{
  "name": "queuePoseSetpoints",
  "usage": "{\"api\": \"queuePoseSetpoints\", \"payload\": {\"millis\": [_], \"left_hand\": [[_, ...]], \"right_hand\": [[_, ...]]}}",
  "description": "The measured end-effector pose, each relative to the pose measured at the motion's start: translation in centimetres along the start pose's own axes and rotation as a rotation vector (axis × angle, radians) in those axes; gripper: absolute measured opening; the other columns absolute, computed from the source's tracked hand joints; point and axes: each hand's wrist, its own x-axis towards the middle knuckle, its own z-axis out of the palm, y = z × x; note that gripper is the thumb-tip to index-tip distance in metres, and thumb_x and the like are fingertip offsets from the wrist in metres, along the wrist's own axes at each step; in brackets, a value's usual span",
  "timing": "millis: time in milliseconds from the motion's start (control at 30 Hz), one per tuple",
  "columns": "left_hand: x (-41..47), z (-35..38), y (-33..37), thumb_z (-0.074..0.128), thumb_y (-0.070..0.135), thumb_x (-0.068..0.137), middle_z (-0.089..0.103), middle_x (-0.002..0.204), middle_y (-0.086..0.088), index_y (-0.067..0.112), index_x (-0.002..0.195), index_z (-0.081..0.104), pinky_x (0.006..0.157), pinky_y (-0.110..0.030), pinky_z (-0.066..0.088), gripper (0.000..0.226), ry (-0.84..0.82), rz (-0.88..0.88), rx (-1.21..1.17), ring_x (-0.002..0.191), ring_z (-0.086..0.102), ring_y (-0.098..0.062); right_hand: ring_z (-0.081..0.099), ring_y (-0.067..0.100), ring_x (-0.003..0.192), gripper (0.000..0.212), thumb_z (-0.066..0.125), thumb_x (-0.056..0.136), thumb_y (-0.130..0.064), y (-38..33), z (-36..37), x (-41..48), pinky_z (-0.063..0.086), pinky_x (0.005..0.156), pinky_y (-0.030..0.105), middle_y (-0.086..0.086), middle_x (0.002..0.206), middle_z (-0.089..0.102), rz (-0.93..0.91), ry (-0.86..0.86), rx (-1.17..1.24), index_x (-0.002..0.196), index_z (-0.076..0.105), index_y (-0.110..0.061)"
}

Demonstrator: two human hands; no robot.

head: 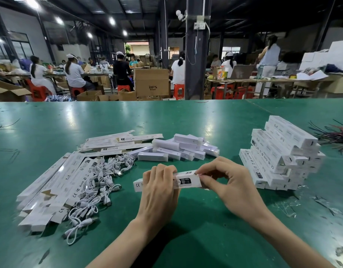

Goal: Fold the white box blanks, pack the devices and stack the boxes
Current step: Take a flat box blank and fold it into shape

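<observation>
Box (186,181) held low over the near middle of the tabletop (186,117), its long axis running left to right, almost square to the person. The left hand (160,188) comes over it from the near side, curled round the box's middle, so only the left end with its CE mark sticks out past the knuckles. The right hand (230,182) is at the right end, which faces straight into it. Its fingers (211,169) are bent and drawn together, with the tips pinching the end flap at the box's top right corner.

This looks like the closing of the right end. The flap would be tucked in along the box's length, from right to left, with the left hand bracing against that push. Whether a device is already inside cannot be seen, nor whether the left end is shut.

The stack (282,157) stands to the right and a little farther off, nearer the right hand, so that hand seems the natural one to carry the box over. The devices (186,147) lie in a heap just beyond the hands. The blanks (50,186) and cables (101,180) lie to the left, on the left hand's side.
</observation>
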Motion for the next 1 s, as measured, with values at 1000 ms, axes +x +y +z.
{"api": "queuePoseSetpoints", "payload": {"millis": [1000], "left_hand": [[-0.06, -0.63, 0.34, 0.078, 0.011, 0.07, 0.056, 0.087, -0.01, 0.01, 0.098, 0.049, 0.071, -0.033, 0.031, 0.04, -0.006, -0.038, -0.038, 0.073, 0.055, -0.029]], "right_hand": [[0.063, 0.014, 0.079, 0.032, 0.078, 0.076, -0.001, -0.77, 0.77, -0.58, 0.049, 0.08, 0.036, -0.001, 0.081, 0.066, 0.109, 0.0, 0.159, 0.096, 0.062, -0.019]]}}
